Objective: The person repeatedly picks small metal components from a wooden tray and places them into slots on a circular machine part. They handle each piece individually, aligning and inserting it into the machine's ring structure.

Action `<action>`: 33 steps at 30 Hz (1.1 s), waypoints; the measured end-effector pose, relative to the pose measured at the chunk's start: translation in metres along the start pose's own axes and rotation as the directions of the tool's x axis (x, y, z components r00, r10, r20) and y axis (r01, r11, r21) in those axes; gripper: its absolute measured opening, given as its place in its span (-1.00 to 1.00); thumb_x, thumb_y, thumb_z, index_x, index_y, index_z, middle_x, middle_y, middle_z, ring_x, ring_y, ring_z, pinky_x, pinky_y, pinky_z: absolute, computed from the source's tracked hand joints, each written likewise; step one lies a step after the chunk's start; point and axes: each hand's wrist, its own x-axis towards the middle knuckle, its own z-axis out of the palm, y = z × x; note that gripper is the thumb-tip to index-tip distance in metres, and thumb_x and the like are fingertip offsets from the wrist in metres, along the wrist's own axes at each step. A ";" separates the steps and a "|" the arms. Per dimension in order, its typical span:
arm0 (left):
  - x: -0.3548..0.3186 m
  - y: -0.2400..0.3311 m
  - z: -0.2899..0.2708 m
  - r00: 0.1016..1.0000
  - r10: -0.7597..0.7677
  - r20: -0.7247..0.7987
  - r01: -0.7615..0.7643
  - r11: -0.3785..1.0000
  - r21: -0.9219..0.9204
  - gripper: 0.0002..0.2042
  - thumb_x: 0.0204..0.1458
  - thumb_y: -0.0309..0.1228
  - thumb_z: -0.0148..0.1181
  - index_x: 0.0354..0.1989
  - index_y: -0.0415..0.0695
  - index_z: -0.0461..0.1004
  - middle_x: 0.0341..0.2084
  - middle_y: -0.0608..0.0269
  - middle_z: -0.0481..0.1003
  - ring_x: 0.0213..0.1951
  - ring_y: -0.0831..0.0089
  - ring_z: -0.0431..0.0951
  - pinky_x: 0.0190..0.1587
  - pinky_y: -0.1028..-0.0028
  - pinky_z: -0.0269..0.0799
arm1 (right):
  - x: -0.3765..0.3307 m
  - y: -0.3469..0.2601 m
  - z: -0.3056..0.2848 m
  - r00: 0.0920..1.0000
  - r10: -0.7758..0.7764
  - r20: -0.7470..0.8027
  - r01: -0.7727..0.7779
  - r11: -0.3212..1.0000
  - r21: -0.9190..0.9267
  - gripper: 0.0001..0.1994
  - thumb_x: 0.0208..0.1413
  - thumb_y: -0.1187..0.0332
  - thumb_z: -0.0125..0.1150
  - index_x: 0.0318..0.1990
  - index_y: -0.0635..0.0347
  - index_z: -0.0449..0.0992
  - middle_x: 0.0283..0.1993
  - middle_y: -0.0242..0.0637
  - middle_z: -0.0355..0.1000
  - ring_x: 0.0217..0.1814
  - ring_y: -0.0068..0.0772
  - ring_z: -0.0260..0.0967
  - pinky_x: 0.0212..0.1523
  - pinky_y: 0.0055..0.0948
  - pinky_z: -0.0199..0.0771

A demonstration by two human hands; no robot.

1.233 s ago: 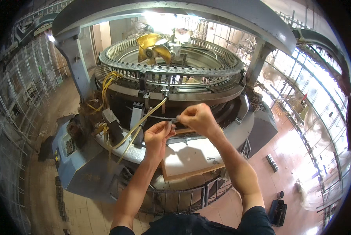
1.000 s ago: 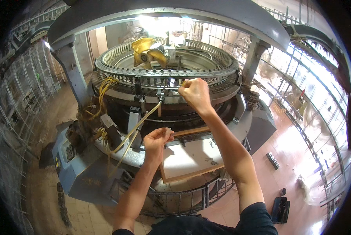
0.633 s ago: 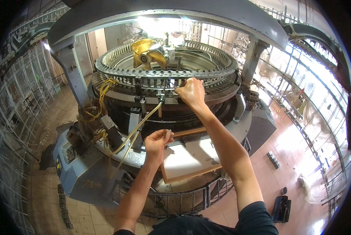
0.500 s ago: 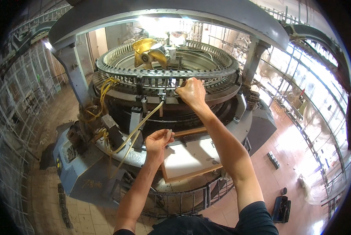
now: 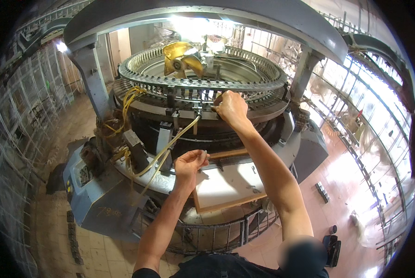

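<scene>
Your right hand [image 5: 230, 107] is raised to the ring of needles [image 5: 203, 85] on the circular knitting machine [image 5: 207, 120], at about 12 o'clock from frame centre. Fingers curled shut, pinched at the ring's near rim; whatever sits between the fingertips is too small to tell. Right forearm runs from 5 o'clock up to that rim.

Your left hand [image 5: 190, 163] is lower, near centre, loosely closed with thumb against forefingers, as if pinching something thin; no object resolvable there. It hovers just above the left edge of the white board [image 5: 228, 185] with a wooden frame, which lies on the machine's lower ledge at 6 o'clock from the right hand.

A pale yellow hose [image 5: 170, 146] runs diagonally from beneath the needle ring down toward 8 o'clock, passing just left of the left hand. Yellow cables [image 5: 126, 99] hang at 10 o'clock. Brass-coloured fan blades [image 5: 184, 58] sit inside the ring at 12 o'clock. Grey-blue base cabinet [image 5: 96, 194] at 8 o'clock; metal guard rail [image 5: 217, 231] at 6 o'clock. Tiled floor [image 5: 346, 185] at 3 o'clock, brightly lit.
</scene>
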 end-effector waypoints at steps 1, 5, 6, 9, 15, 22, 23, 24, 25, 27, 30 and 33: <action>0.000 0.000 0.000 1.000 0.010 0.011 -0.009 1.000 -0.018 -0.83 0.18 -0.47 0.44 -0.15 -0.30 0.64 -0.28 0.09 0.70 -0.26 0.41 0.71 -0.14 0.44 0.67 | -0.001 0.002 0.000 1.000 -0.021 -0.001 0.021 1.000 0.014 -0.85 0.00 0.41 0.32 -0.31 0.02 0.80 -0.33 0.04 0.64 -0.22 0.09 0.65 -0.13 -0.08 0.64; 0.000 0.000 0.001 1.000 0.016 0.006 -0.016 1.000 -0.024 -0.83 0.17 -0.47 0.44 -0.16 -0.30 0.65 -0.28 0.08 0.70 -0.27 0.41 0.71 -0.14 0.44 0.67 | 0.002 0.007 0.001 0.992 -0.102 0.074 0.108 0.990 -0.086 -0.77 0.07 0.41 0.25 -0.24 -0.13 0.81 -0.28 -0.02 0.66 -0.20 0.07 0.65 -0.10 -0.09 0.64; -0.001 0.000 0.001 1.000 0.012 -0.009 -0.013 1.000 -0.015 -0.83 0.18 -0.47 0.44 -0.16 -0.30 0.65 -0.28 0.07 0.70 -0.27 0.41 0.71 -0.15 0.44 0.67 | 0.002 0.008 0.002 0.989 -0.127 0.072 0.135 0.983 -0.120 -0.76 0.08 0.40 0.25 -0.23 -0.14 0.82 -0.27 -0.03 0.67 -0.19 0.07 0.65 -0.09 -0.08 0.64; -0.001 0.000 0.000 1.000 0.012 0.005 -0.012 0.999 -0.029 -0.84 0.18 -0.48 0.43 -0.16 -0.31 0.64 -0.28 0.07 0.70 -0.28 0.41 0.71 -0.15 0.45 0.67 | 0.007 0.010 0.004 0.982 -0.163 0.095 0.177 0.968 -0.175 -0.75 0.09 0.40 0.23 -0.22 -0.16 0.81 -0.21 -0.01 0.67 -0.14 0.07 0.65 -0.06 -0.06 0.64; 0.000 -0.002 0.000 1.000 0.017 -0.003 -0.017 0.999 -0.037 -0.86 0.18 -0.50 0.43 -0.17 -0.29 0.64 -0.28 0.07 0.70 -0.31 0.42 0.70 -0.17 0.45 0.67 | 0.010 0.031 -0.006 0.986 -0.056 0.154 0.092 0.967 -0.239 -0.77 0.14 0.40 0.23 -0.18 -0.08 0.81 -0.13 0.05 0.65 -0.06 0.07 0.64 -0.03 -0.04 0.62; 0.000 -0.003 0.003 0.998 0.058 -0.003 -0.058 0.998 0.018 -0.86 0.17 -0.53 0.42 -0.15 -0.27 0.62 -0.29 0.08 0.70 -0.32 0.42 0.70 -0.20 0.45 0.67 | 0.020 0.102 -0.021 0.976 -0.200 -0.092 0.152 0.914 -0.375 -0.86 0.09 0.37 0.31 -0.35 -0.02 0.81 -0.34 0.00 0.65 -0.26 0.08 0.65 -0.13 -0.11 0.66; -0.001 -0.001 0.005 0.998 0.055 -0.009 -0.055 0.998 0.025 -0.86 0.17 -0.54 0.42 -0.15 -0.27 0.62 -0.30 0.08 0.70 -0.32 0.43 0.70 -0.20 0.45 0.67 | 0.022 0.107 -0.023 0.976 -0.211 -0.059 0.182 0.931 -0.316 -0.86 0.08 0.39 0.31 -0.34 0.02 0.80 -0.33 0.02 0.64 -0.25 0.07 0.65 -0.13 -0.11 0.66; -0.001 0.001 0.008 0.998 0.050 -0.026 -0.049 0.998 0.036 -0.86 0.17 -0.54 0.42 -0.15 -0.27 0.62 -0.30 0.08 0.70 -0.32 0.43 0.70 -0.20 0.46 0.67 | 0.022 0.109 -0.027 0.982 -0.188 -0.003 0.181 0.949 -0.259 -0.86 0.07 0.41 0.31 -0.33 0.07 0.80 -0.33 0.04 0.64 -0.23 0.07 0.65 -0.13 -0.12 0.66; -0.003 0.002 0.012 0.998 0.058 -0.026 -0.057 0.998 0.039 -0.87 0.17 -0.55 0.41 -0.15 -0.27 0.62 -0.30 0.08 0.70 -0.33 0.44 0.70 -0.20 0.47 0.67 | 0.018 0.108 -0.033 0.965 -0.262 -0.029 0.246 0.934 -0.260 -0.84 0.06 0.43 0.30 -0.27 0.10 0.79 -0.32 0.04 0.64 -0.23 0.06 0.64 -0.13 -0.12 0.65; -0.009 0.008 0.019 0.997 0.062 -0.042 -0.059 0.996 0.060 -0.88 0.16 -0.57 0.41 -0.17 -0.26 0.62 -0.30 0.07 0.70 -0.34 0.45 0.70 -0.21 0.48 0.67 | 0.000 0.097 -0.047 0.926 -0.372 -0.067 0.345 0.904 -0.254 -0.76 0.03 0.49 0.27 -0.16 0.16 0.77 -0.32 0.05 0.63 -0.23 0.05 0.63 -0.14 -0.12 0.64; -0.018 0.016 0.034 0.996 0.075 -0.052 -0.069 0.992 0.105 -0.95 0.16 -0.62 0.39 -0.25 -0.26 0.64 -0.33 0.08 0.70 -0.35 0.47 0.69 -0.22 0.52 0.65 | -0.079 0.078 -0.069 0.931 -0.340 -0.130 0.362 0.903 0.230 -0.77 0.16 0.55 0.26 -0.04 0.28 0.69 -0.28 -0.02 0.63 -0.29 -0.17 0.60 -0.16 -0.23 0.61; -0.028 0.016 0.054 0.995 0.095 0.002 -0.094 0.979 0.183 -0.95 0.16 -0.63 0.38 -0.24 -0.30 0.65 -0.34 0.08 0.70 -0.35 0.46 0.69 -0.23 0.50 0.66 | -0.168 0.049 -0.062 0.978 -0.198 -0.072 0.205 0.818 0.538 -0.84 0.18 0.41 0.44 -0.15 0.28 0.69 -0.38 -0.07 0.63 -0.47 -0.35 0.57 -0.41 -0.38 0.55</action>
